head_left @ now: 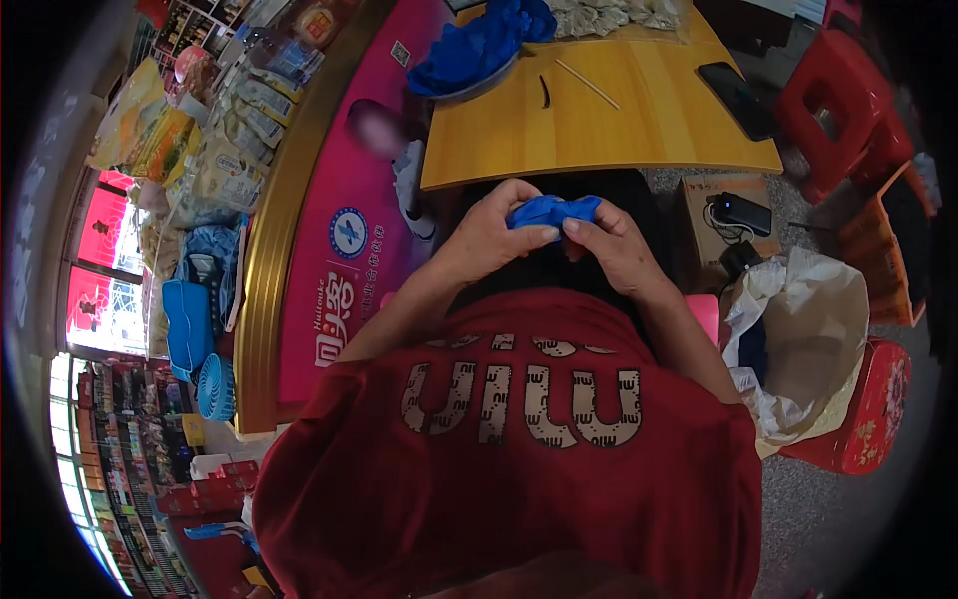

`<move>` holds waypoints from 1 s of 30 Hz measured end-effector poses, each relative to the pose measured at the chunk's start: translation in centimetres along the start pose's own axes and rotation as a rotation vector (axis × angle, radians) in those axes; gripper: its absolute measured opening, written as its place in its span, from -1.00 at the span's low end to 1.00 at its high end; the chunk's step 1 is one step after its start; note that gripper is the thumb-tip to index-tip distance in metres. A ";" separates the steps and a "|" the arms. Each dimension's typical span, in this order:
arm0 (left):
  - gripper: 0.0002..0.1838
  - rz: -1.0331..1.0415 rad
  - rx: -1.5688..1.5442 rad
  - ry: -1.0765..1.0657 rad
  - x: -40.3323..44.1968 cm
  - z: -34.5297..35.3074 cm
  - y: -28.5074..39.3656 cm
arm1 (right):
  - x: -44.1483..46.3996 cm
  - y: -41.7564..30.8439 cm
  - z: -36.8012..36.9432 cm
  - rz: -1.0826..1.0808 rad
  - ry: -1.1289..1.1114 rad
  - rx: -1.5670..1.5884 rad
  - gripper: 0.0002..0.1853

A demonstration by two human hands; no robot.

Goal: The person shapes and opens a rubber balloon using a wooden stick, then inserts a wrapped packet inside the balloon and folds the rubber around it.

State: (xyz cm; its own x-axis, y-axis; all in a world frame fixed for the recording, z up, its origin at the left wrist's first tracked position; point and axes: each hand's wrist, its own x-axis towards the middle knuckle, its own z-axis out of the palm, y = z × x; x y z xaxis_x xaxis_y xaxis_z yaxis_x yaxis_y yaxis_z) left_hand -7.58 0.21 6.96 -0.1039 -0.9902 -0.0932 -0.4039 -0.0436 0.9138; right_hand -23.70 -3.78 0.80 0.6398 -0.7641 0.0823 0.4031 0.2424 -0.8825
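My left hand and my right hand are close together above my lap, just short of the table's near edge. Between them is a small bunched piece of blue cloth. Both hands pinch it, the thumbs on its near side and the fingers partly hidden behind. On the table, a heap of similar blue pieces lies in a shallow dish. A thin wooden stick and a short dark curved strip rest beside the dish.
The wooden table also carries a black phone and a bag of pale pieces. At right are a cardboard box with a power bank, a lined bin and red stools. A pink-fronted counter stands left.
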 end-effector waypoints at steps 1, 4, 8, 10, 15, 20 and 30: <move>-0.75 0.012 -0.134 0.007 -0.1 -0.4 0.1 | 0.0 -0.2 0.0 -0.012 0.062 0.036 -0.83; -0.74 0.015 -0.366 0.020 0.0 -1.1 -0.1 | 0.2 -0.3 -0.2 -0.103 0.087 0.052 -0.81; -0.75 -0.003 -0.364 -0.039 -0.4 -1.2 -0.8 | -0.1 -0.7 0.3 -0.012 0.039 -0.054 -0.78; -0.76 0.009 -0.467 -0.060 -0.4 -1.4 -1.3 | 0.1 -0.2 0.2 -0.002 0.035 -0.035 -0.78; -0.58 -0.071 -0.776 -0.204 -0.6 -2.9 -1.9 | 0.1 -0.9 1.5 0.064 0.092 0.251 -0.79; -0.56 -0.020 -0.659 -0.198 -0.8 -2.2 -3.2 | 0.5 -1.1 2.8 0.096 0.169 0.230 -0.80; -0.69 0.138 -0.702 -0.232 -2.0 -4.8 -4.1 | 0.9 -3.6 5.3 0.039 0.185 -0.362 -0.76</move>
State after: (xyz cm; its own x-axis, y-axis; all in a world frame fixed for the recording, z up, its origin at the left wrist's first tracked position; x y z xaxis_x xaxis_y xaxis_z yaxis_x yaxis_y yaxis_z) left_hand -1.32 1.76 5.27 -0.3321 -0.9428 0.0304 0.2930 -0.0725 0.9534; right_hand -21.10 -2.21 6.50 0.5083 -0.8611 -0.0097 0.1035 0.0723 -0.9920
